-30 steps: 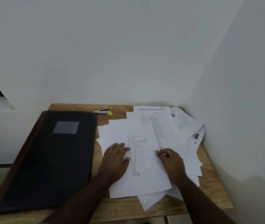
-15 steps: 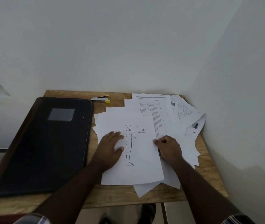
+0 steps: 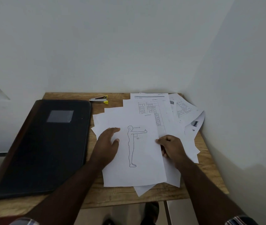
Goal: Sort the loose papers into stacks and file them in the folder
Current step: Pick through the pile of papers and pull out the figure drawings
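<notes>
Both hands barely budged: left hand (image 3: 108, 143) flat, right hand (image 3: 171, 146) pinching figure sheet (image 3: 138, 159) (pulling could scatter loose papers (image 3: 177, 120)).

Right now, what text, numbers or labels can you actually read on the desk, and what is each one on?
"90": beside the outline figure on the top sheet.
Table sheet: headings and cells too small to read.
Sheets by the wall: print blurred.
Folder: grey label patch, nothing legible.
Stapler: no readable marking.
</notes>
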